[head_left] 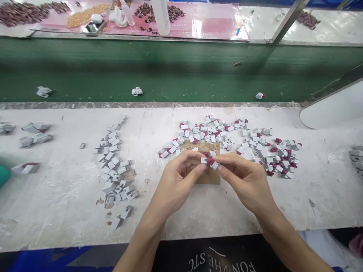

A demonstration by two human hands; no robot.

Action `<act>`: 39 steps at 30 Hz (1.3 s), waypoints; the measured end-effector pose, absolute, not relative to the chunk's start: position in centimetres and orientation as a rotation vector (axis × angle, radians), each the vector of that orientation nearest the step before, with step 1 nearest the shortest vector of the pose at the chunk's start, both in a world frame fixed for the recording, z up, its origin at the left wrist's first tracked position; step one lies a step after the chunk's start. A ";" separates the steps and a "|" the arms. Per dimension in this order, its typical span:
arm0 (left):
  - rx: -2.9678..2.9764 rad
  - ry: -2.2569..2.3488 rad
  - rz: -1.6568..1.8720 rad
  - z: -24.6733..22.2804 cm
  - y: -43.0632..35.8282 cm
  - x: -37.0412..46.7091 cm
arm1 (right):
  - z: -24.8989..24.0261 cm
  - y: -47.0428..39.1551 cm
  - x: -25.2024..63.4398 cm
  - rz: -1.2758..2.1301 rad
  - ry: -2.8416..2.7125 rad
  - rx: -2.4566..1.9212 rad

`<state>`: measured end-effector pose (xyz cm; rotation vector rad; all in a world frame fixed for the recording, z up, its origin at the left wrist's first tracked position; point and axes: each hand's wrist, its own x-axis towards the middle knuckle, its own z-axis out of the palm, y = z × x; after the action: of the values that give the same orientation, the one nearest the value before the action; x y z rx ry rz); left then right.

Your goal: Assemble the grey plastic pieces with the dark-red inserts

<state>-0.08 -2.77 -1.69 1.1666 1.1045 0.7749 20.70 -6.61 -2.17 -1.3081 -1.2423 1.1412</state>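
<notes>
Between my two hands is a small grey-and-dark-red plastic part point(210, 161), held just above a brown cardboard piece point(211, 179). My left hand point(185, 170) pinches its left grey end between thumb and fingers. On the other side, my right hand point(242, 175) grips its right grey end with thumb and forefinger. Whether it is one part or several joined ones, I cannot tell. Beyond the hands lies a spread of grey parts with dark red pieces point(208, 130). More such grey-and-red parts point(283, 158) are heaped to the right of my right hand.
A column of grey parts point(116, 166) lies left on the white table point(70, 204). Behind runs a green conveyor belt point(170, 71) carrying a few small parts. A white rounded object point(331, 105) stands at right. Across the belt, a pink sheet point(210, 19) bears heaps of pieces.
</notes>
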 end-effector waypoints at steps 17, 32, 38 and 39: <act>1.376 0.998 0.614 -0.1 0.1 0.4 | -1.6 -4.4 22.2 1.225 -1.240 -1.213; 1.682 1.753 0.600 -2.8 22.2 7.9 | -3.2 18.1 31.5 0.375 -1.609 -2.059; 1.745 1.888 0.558 -1.8 18.1 5.7 | -2.0 10.8 30.8 0.562 -1.637 -1.912; 1.780 1.861 0.550 -1.2 16.0 4.8 | -2.1 8.6 30.8 0.646 -1.669 -1.828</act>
<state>4.78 16.04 -1.22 1.7800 1.8606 0.5497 30.78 8.55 -2.11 -1.8279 -1.6693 0.6459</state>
